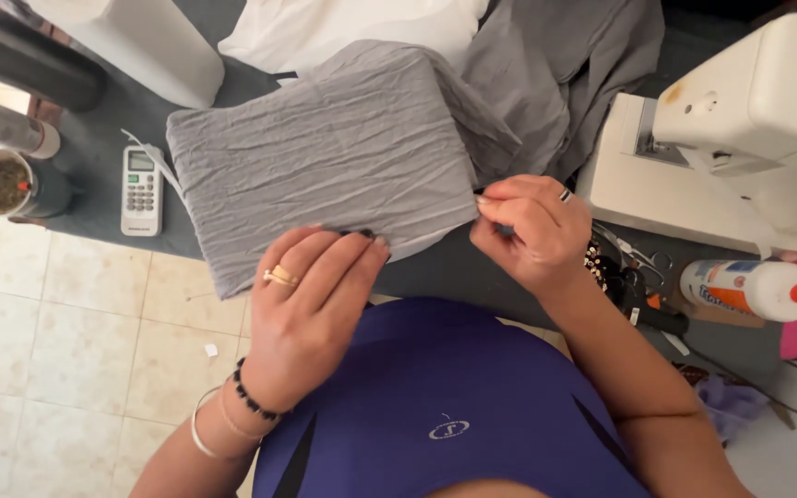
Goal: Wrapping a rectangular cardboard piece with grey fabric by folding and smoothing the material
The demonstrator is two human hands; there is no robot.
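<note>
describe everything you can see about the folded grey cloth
The folded grey cloth is a thin, crinkled fabric, folded into a rough rectangle lying flat and slightly tilted on the dark table. Its near edge overhangs the table. The left hand presses its near edge; the right hand pinches its right corner.

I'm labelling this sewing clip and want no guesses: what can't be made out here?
All in the head view:
- Right hand: its pinched fingertips hide whatever they grip at the grey fabric edge.
- Sewing machine: cut off by the right edge.
- Items by the glue bottle: small, cluttered, partly behind the wrist.
</note>
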